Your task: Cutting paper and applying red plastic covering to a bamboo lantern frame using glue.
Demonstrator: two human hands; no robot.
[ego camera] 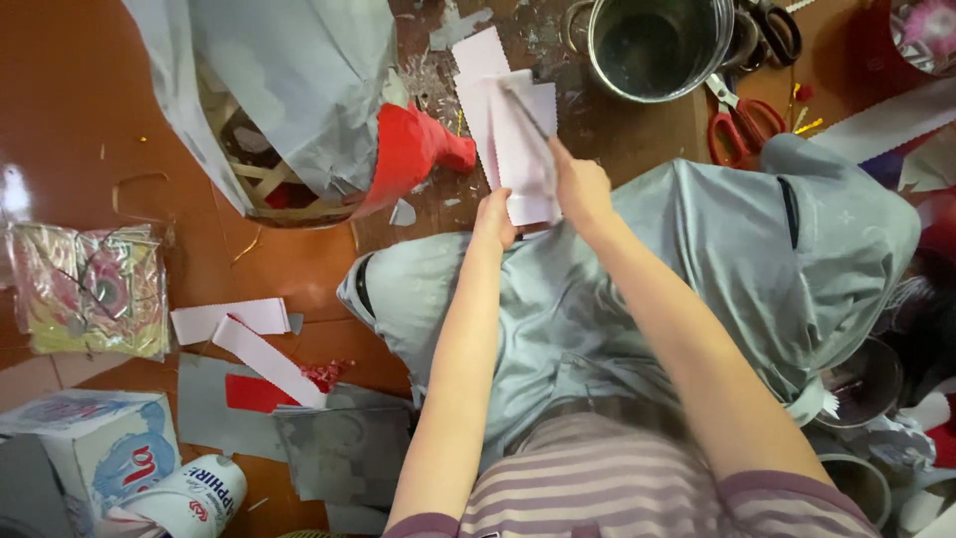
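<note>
Two bare hands met over a stack of pale paper sheets (508, 130) with zigzag edges, held above the person's grey-trousered knees (637, 289), far centre of the scene. Left hand (493, 221) gripped the near edge of the sheets from below, fingers closed round it. Right hand (581, 187) was closed on a thin tool (526, 108), blurred, its tip laid against the top sheet; what kind of tool could not be told. Sheets tilted up and away from the person.

Just left of the sheets lay a red object (413, 154), touching a basket (269, 184) covered by grey cloth. Beyond the sheets stood a metal pot (657, 45), with red-handled scissors (742, 125) to its right and black-handled scissors (777, 30) farther off. Paper scraps littered the brown floor (70, 110) around the pot.

Left side, near: white paper strips (244, 334), a red piece (254, 394) and grey card sheets (344, 448) lay overlapping. A packet of shiny decorations (90, 289) sat farther left. At the near left corner were a tissue box (95, 448) and a white tube (189, 503), touching.

Right side, near: a round metal container (866, 384), part hidden by the knee. Striped shirt (597, 478) filled the near edge.
</note>
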